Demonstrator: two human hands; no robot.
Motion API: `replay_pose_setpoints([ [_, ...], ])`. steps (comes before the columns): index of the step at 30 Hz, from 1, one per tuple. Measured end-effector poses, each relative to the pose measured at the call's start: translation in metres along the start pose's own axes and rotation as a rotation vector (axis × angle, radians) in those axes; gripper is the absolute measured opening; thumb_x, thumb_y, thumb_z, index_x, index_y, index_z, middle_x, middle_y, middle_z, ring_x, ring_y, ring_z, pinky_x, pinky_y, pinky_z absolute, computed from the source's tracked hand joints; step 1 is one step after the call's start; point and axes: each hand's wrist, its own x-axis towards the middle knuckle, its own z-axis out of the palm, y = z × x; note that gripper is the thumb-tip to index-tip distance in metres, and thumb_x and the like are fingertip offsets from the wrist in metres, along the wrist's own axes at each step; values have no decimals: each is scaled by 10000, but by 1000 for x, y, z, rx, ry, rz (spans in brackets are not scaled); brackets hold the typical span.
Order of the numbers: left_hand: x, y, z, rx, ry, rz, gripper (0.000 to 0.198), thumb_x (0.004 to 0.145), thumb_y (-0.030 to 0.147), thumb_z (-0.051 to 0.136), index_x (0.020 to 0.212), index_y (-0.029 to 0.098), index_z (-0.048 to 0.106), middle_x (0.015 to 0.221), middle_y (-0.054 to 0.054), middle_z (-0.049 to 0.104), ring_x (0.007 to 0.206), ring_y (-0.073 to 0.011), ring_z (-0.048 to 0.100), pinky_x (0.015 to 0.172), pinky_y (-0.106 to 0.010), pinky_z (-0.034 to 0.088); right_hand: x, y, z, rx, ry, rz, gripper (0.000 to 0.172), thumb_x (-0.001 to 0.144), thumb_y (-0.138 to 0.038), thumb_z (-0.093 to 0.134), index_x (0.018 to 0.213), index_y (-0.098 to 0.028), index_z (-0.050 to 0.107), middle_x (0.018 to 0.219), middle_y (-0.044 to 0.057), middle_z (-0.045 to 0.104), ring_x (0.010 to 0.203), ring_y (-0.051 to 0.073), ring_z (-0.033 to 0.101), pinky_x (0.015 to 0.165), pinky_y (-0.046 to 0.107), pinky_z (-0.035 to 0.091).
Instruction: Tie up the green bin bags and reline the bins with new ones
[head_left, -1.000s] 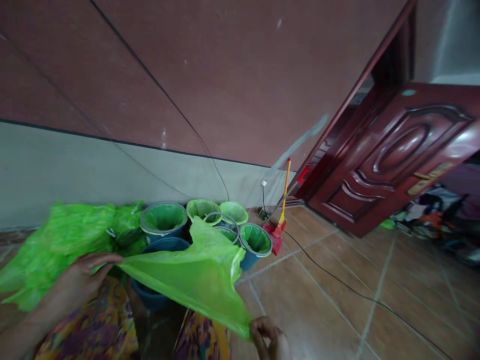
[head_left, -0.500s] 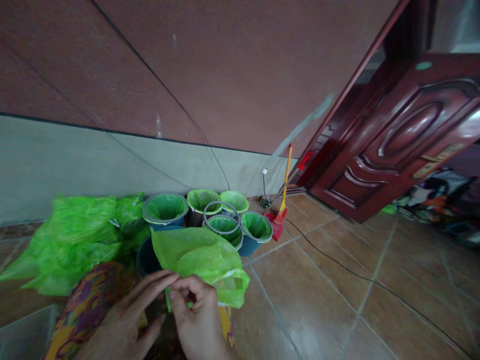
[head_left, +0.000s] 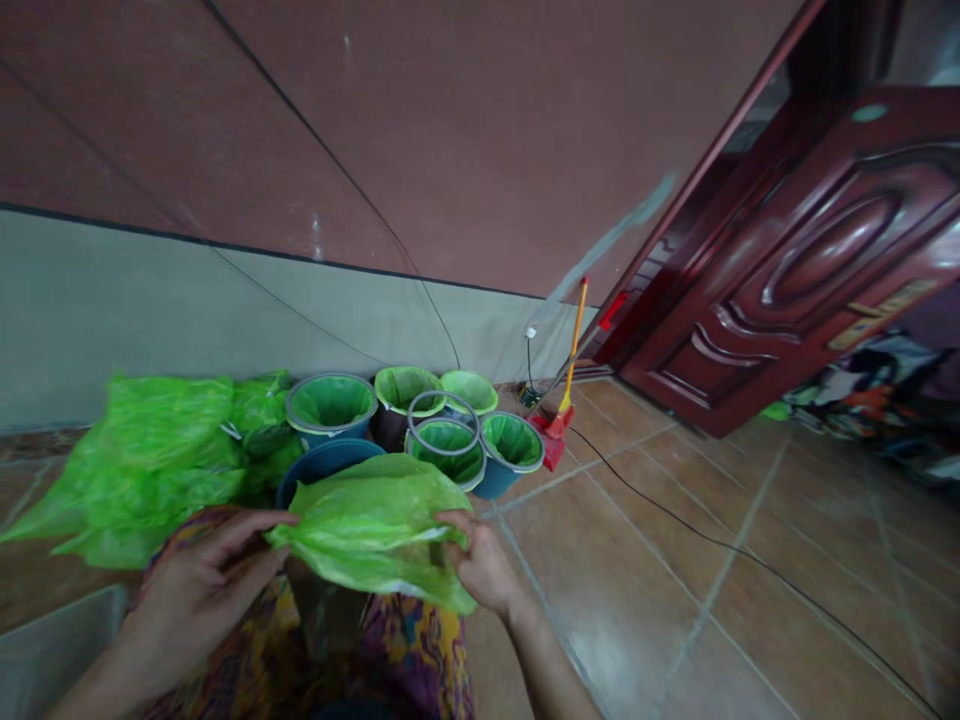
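A thin green plastic bag (head_left: 367,520) is stretched between my two hands above my lap. My left hand (head_left: 217,560) pinches its left end between thumb and fingers. At the other end, my right hand (head_left: 480,560) is closed on the bag's edge. Just behind the bag stands a dark blue bin (head_left: 322,455), its lower part hidden by the bag. Beyond it are several bins lined with green bags, among them a blue bin (head_left: 332,405) and another blue bin (head_left: 514,445). A loose grey ring (head_left: 411,420) rests on one lined bin.
A heap of green bags (head_left: 165,450) lies at the left along the wall. A clear plastic box (head_left: 67,630) is at the lower left. A red dustpan (head_left: 553,440) and a yellow-handled broom (head_left: 576,340) lean by the door (head_left: 810,270). A black cable (head_left: 675,525) crosses the tiles.
My hands have moved apart, the right one sliding right along the bag and the left one leftward. The bag is now spread between them, and more of the dark blue bin shows.
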Motion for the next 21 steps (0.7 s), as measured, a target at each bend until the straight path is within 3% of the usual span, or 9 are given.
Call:
replay_pose_setpoints([
  [3, 7, -5, -3, 13, -20, -38, 427, 699, 532, 665, 994, 231, 735, 869, -25, 773, 811, -223, 720, 695, -259, 579, 0, 32, -4, -59, -101, 27, 436, 718, -66, 545, 1074, -242, 726, 1093, 41, 728, 1048, 214, 655, 977, 364, 479],
  [9, 20, -30, -3, 169, 38, -106, 482, 716, 562, 609, 1034, 211, 700, 702, 36, 711, 549, -151, 609, 520, -224, 468, -7, 41, -8, -87, -191, 31, 361, 727, -159, 635, 1053, -269, 741, 974, 30, 723, 896, 211, 660, 804, 309, 499],
  [13, 24, -23, -10, 248, 14, -168, 486, 753, 551, 531, 1061, 203, 672, 581, 69, 645, 430, -128, 515, 469, -223, 419, -16, 58, -10, -24, -221, 40, 287, 696, -146, 627, 937, -244, 747, 885, 9, 705, 824, 185, 638, 718, 260, 476],
  [16, 26, -13, -14, 239, 18, -207, 481, 708, 529, 536, 1027, 193, 664, 621, 48, 685, 489, -149, 588, 510, -227, 461, -23, 69, -11, 52, -232, 78, 223, 683, -135, 592, 834, -218, 733, 759, -16, 675, 704, 151, 603, 622, 219, 439],
  [18, 27, -9, -15, 256, 22, -213, 467, 703, 524, 533, 1012, 198, 660, 598, 51, 678, 512, -158, 609, 522, -225, 468, -26, 70, -15, 95, -203, 108, 185, 700, -160, 578, 807, -207, 722, 728, -17, 663, 651, 141, 581, 578, 211, 416],
  [21, 29, -9, -14, 315, 70, -173, 393, 740, 506, 503, 964, 221, 655, 593, 66, 673, 482, -143, 590, 538, -221, 473, -24, 61, -24, 73, 0, 152, 127, 736, -224, 571, 744, -192, 694, 687, -2, 647, 610, 146, 556, 552, 227, 393],
])
